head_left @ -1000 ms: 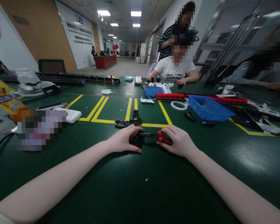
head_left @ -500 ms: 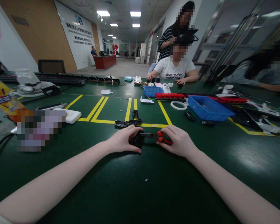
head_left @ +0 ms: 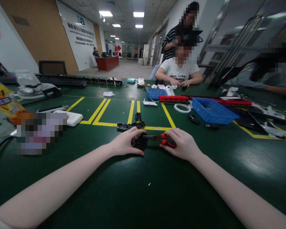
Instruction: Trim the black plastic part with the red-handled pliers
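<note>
My left hand is wrapped round a small black part, holding it just above or on the green table. Red-handled pliers are in my right hand, their jaws pointing left and meeting the top of the black part. Whether the jaws grip anything is too small to tell. Just behind my left hand lie a long black piece and a smaller black piece.
Two blue trays, a white ring and red strips lie beyond my right hand. At left are a white box and an orange bottle. People sit and stand across the table.
My hands, the black part and the pliers have barely moved. Across the table, the seated person's hands have come closer together.
</note>
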`<state>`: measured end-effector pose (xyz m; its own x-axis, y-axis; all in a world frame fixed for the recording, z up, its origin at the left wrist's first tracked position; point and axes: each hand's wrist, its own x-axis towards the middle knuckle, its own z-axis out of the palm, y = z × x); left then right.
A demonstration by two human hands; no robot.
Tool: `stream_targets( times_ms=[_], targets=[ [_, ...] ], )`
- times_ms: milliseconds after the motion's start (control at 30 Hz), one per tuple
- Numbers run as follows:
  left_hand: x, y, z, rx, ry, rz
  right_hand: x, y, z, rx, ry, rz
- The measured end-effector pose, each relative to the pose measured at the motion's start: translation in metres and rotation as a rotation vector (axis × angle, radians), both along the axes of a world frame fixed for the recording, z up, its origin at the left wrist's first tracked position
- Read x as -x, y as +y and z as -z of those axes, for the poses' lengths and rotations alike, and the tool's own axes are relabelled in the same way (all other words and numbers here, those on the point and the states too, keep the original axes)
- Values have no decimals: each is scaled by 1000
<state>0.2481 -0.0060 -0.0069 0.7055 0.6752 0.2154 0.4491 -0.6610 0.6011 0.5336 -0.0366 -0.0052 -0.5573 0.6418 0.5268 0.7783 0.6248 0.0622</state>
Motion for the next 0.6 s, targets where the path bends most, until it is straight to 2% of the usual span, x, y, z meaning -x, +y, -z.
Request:
stream_targets(
  times_ms=[600],
  targets=[
    [0, 2, 0, 0, 8, 12, -1, 1, 0, 18, -13, -12]
  ],
)
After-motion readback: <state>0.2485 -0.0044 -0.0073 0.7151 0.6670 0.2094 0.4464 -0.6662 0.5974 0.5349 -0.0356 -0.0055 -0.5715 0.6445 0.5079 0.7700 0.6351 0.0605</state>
